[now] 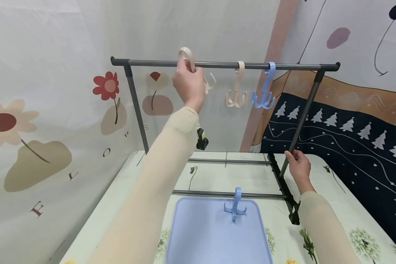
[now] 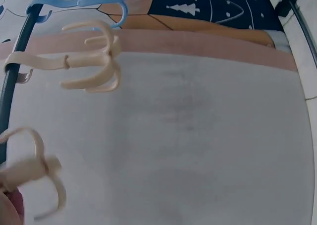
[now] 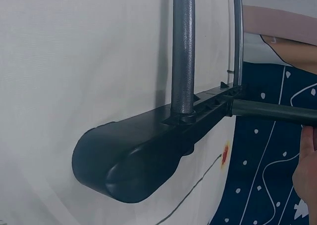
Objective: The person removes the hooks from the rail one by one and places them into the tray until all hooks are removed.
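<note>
Head: beige hook [image 1: 190, 55] in left grip [image 1: 189, 82]

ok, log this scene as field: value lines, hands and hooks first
left hand: grips a beige hook at the top bar
right hand: holds the right upright
hung on bar: another beige hook, one blue hook
on tray: second blue hook
tray colour: blue
under tray: flower-print cloth

Head view facing forward and down over clothes rack [image 1: 214, 65], left wrist close beside four-prong hooks [image 2: 85, 61] both share, right wrist close on near right base foot [image 3: 141, 153]
</note>
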### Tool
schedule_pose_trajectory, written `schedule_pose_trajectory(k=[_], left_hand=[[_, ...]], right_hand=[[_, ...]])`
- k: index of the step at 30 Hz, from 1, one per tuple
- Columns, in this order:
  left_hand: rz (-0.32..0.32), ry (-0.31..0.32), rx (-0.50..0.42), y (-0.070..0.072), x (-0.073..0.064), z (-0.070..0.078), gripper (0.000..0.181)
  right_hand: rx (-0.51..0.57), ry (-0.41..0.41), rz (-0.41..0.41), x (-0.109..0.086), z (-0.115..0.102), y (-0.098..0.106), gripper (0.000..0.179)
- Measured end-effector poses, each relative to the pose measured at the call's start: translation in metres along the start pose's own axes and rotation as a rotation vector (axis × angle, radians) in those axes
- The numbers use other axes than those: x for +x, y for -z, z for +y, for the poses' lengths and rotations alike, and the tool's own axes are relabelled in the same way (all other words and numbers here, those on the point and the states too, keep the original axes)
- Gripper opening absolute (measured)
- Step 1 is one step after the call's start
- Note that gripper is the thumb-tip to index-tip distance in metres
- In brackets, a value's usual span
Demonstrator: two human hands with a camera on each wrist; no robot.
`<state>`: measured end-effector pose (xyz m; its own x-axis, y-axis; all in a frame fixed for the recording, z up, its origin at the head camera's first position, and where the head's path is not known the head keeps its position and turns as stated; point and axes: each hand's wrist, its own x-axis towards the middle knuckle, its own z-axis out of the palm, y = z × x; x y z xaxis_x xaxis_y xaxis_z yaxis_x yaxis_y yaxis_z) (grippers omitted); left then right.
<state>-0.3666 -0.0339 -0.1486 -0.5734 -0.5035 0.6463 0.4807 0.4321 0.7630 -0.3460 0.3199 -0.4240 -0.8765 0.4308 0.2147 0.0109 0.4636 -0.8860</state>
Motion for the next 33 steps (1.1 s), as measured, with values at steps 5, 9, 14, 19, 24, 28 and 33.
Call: schedule_pose_trajectory(k=[5,9,14,19,24,28,33], left_hand=[[-0.007,-0.065,0.000,0.006,0.005,0.005,0.008],[-0.050,-0.037,-0.038,0.011,0.005,0.004,0.009],[-0.115,-0.027,-0.090,0.019,0.001,0.000,0.010],[-0.239,0.005,-0.166,0.029,-0.006,-0.006,0.014],[-0.361,0.035,-0.212,0.038,-0.013,-0.015,0.016],[-0.432,0.049,-0.216,0.045,-0.018,-0.020,0.017],[-0.530,0.067,-0.227,0.054,-0.025,-0.024,0.018]], right_hand=[[-0.005,0.002,-0.001,0.000,-0.001,0.001,0.058],[-0.008,-0.004,-0.006,0.000,0.000,0.000,0.059],[-0.011,-0.015,0.002,0.000,0.000,0.001,0.059],[-0.012,-0.019,-0.001,-0.001,-0.002,0.001,0.060],[-0.023,-0.025,0.005,-0.002,-0.004,0.001,0.058],[-0.014,-0.033,0.004,-0.002,-0.004,-0.001,0.057],[0.000,-0.038,-0.005,-0.002,-0.004,-0.001,0.058]])
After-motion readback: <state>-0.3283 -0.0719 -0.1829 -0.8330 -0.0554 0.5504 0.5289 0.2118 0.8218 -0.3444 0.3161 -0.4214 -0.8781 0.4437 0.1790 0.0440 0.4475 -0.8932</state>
